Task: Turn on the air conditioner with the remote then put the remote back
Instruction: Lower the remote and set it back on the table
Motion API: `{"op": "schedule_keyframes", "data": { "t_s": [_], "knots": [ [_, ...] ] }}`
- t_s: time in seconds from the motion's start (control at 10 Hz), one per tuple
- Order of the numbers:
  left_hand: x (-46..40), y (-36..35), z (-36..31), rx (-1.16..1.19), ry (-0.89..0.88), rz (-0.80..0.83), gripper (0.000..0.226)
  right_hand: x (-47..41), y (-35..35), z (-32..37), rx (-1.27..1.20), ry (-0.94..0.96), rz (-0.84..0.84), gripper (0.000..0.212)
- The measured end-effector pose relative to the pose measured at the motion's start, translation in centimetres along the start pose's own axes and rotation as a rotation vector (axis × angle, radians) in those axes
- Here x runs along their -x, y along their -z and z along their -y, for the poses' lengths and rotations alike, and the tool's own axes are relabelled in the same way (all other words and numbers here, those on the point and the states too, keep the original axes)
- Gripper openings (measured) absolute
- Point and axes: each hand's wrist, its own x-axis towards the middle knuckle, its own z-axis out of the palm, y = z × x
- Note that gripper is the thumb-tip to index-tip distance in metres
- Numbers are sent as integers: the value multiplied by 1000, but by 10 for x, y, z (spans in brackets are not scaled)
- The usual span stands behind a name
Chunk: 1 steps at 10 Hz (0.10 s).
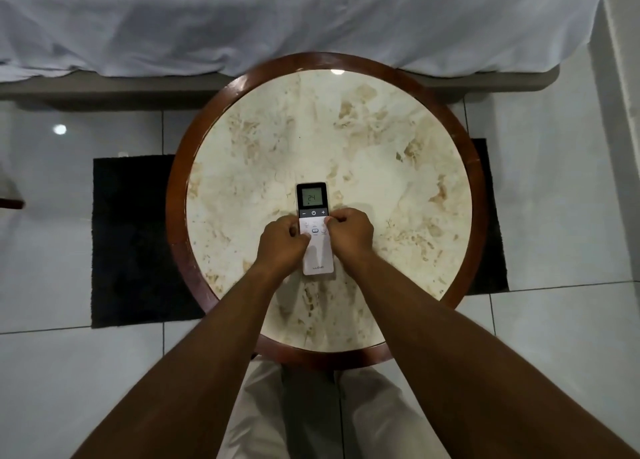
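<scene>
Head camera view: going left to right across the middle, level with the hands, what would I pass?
Black mat → wooden rim of the round table → left hand → remote → right hand → marble tabletop → white floor tiles.

A round marble-top table (pixel 381 153) with a dark wooden rim stands on glossy white floor tiles (pixel 561 216) (lamp reflections show), over a black mat (pixel 131 240), beside a bed with a white sheet (pixel 277 18).
</scene>
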Motion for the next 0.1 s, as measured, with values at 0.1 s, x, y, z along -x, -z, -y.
{"op": "schedule_keyframes", "data": {
  "t_s": [0.1],
  "knots": [
    [8, 28, -7, -329, -52, -35, 66, 6, 19, 17, 141, 81, 28, 31]
  ]
}}
